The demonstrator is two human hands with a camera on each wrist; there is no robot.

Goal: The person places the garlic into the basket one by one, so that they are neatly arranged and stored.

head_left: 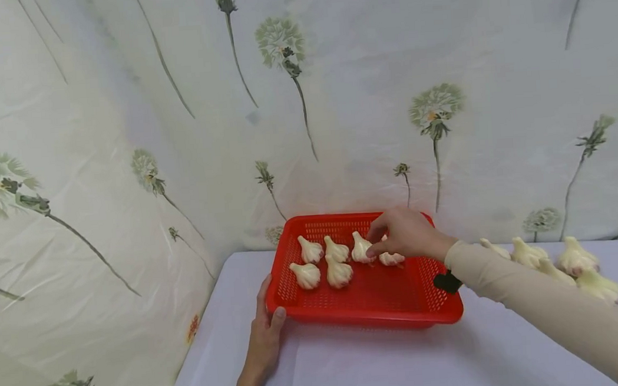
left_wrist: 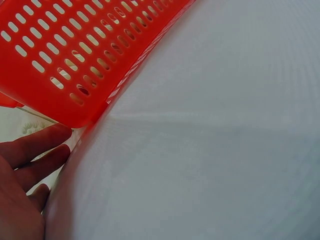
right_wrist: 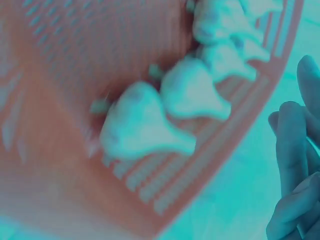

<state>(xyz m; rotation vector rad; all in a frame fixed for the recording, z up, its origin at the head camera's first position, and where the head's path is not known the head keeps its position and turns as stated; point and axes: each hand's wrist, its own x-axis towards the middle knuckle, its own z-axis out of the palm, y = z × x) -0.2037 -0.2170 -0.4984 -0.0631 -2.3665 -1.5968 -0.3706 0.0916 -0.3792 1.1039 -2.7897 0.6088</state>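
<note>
Gleaming white garlic bulbs, right grip released, left grip grasping red basket

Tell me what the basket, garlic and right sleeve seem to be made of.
Basket: probably moulded plastic, glossy red; even slots and a shiny rim suggest it.
Garlic: smooth and pale with highlights; real bulbs or replicas, I can't tell.
Right sleeve: likely soft fabric, matte beige, with small creases.

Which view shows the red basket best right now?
The head view: nearly the whole red basket shows, rim and interior, with only part behind the right hand. The left wrist view shows just a slotted outer section; the right wrist view, a blurred part holding garlic bulbs.
</note>
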